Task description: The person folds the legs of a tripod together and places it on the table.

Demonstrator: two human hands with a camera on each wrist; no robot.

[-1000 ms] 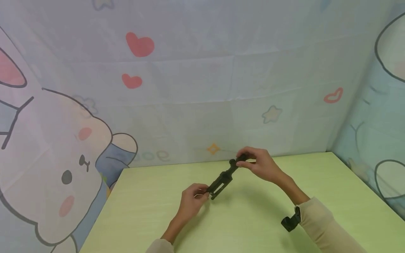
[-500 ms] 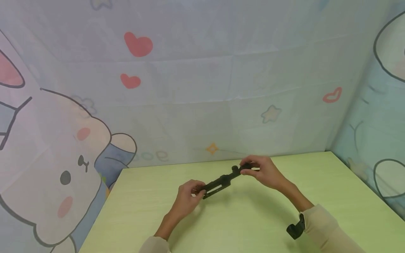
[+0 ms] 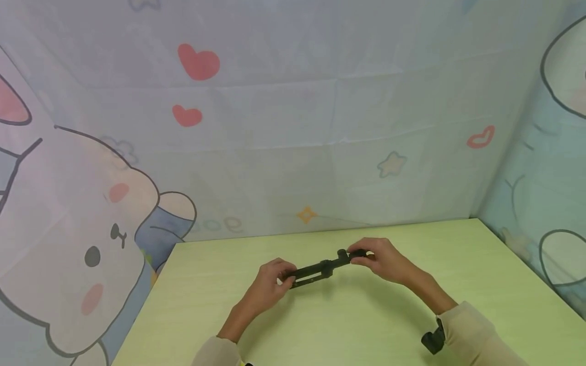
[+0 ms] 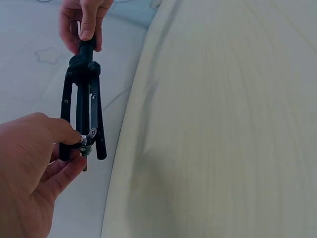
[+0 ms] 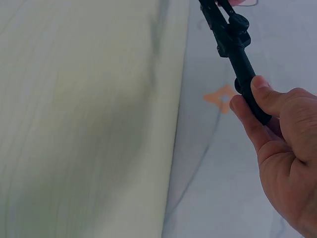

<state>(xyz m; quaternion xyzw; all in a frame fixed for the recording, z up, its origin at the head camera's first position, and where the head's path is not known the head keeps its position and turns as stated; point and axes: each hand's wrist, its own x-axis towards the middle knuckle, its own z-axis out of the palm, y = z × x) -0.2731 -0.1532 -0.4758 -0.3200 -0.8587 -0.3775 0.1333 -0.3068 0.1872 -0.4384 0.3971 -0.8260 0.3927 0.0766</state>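
Observation:
A small black tripod (image 3: 325,268) is held above the table between both hands, nearly level with its right end slightly higher. My left hand (image 3: 269,285) pinches it at the leg end. In the left wrist view, thumb and fingers close on the metal brace joint between the tripod's (image 4: 84,74) narrowly spread legs. My right hand (image 3: 385,260) grips the opposite end, where the round column is. Thumb and fingertips pinch that column (image 5: 242,67) in the right wrist view, with a round knob farther along. The fingers hide parts of both ends.
The pale yellow-green table (image 3: 366,325) lies beneath both hands. Behind it hangs a printed cloth (image 3: 284,122) with hearts and stars, meeting the table's back edge. A black device (image 3: 433,339) is strapped at the right wrist.
The tripod has turned from a steep slant to nearly level. My right hand has come down and slightly right; my left hand has shifted a little left. Both keep their hold.

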